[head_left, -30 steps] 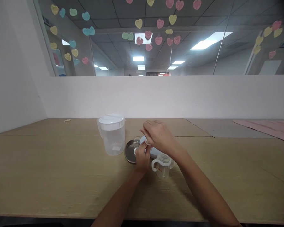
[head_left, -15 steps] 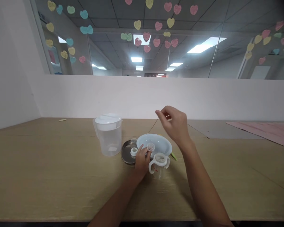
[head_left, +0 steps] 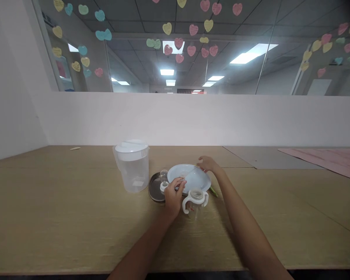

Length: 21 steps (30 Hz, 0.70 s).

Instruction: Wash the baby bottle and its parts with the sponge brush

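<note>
My left hand (head_left: 173,194) is closed in a pinch at the near left rim of the white bowl (head_left: 194,182). A small clear plastic piece is between its fingertips, mostly hidden. My right hand (head_left: 207,164) hangs over the bowl's far right rim, fingers bent together around the end of a thin pale stick (head_left: 191,171), which slants down toward my left fingertips. Just in front of the bowl stands an uncapped clear baby bottle (head_left: 196,200) with white handles. Left of my left hand, a white bottle nipple ring (head_left: 163,186) and a clear dome cap (head_left: 163,175) lie on a round metal tray (head_left: 156,191).
A lidded clear plastic pitcher (head_left: 134,167) stands left of the tray. Something thin and green (head_left: 214,191) pokes out beside the bowl's right side. Farther right lie a grey sheet (head_left: 268,159) and a pink cloth (head_left: 332,159). A white wall (head_left: 169,120) closes off the back.
My right hand has come down from above the bowl to its far right rim. My left hand has turned so its fingers cover the clear round piece that showed before.
</note>
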Motion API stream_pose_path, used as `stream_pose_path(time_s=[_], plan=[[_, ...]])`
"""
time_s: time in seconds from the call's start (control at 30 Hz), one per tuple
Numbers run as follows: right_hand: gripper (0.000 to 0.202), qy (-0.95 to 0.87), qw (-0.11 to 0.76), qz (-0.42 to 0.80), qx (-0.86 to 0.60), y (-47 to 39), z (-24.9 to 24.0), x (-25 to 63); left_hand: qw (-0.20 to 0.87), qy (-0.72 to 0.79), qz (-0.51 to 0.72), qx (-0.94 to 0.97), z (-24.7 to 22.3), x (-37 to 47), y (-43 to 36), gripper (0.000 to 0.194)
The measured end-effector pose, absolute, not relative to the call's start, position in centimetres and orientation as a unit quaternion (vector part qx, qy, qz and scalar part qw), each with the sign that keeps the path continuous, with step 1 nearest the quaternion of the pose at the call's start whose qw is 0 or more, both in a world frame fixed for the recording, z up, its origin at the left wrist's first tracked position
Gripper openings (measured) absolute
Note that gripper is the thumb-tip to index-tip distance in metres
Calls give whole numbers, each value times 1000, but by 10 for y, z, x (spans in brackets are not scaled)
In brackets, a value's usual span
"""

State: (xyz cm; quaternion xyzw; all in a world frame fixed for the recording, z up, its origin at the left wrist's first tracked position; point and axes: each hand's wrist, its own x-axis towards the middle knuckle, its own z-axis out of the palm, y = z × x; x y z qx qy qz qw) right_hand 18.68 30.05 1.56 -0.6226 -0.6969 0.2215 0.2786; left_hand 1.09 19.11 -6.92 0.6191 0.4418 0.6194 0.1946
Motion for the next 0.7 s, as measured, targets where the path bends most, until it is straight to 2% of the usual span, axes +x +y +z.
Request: stream_pose_path(time_s=[0.1,0.23,0.4,0.7], plan=[[46,-722,252,203,-611,293,27,181,196,452,628,603,-69,12,190,21],[26,-776,215,235,-544,269,49,164,169,452,652,584,-69,13,188,18],[20,-847,66,364,-381,241,59,141,128,459,646,596,-70,10,190,18],[26,-862,99,348,-355,246,54,135,64,483,624,610,-69,8,190,21]])
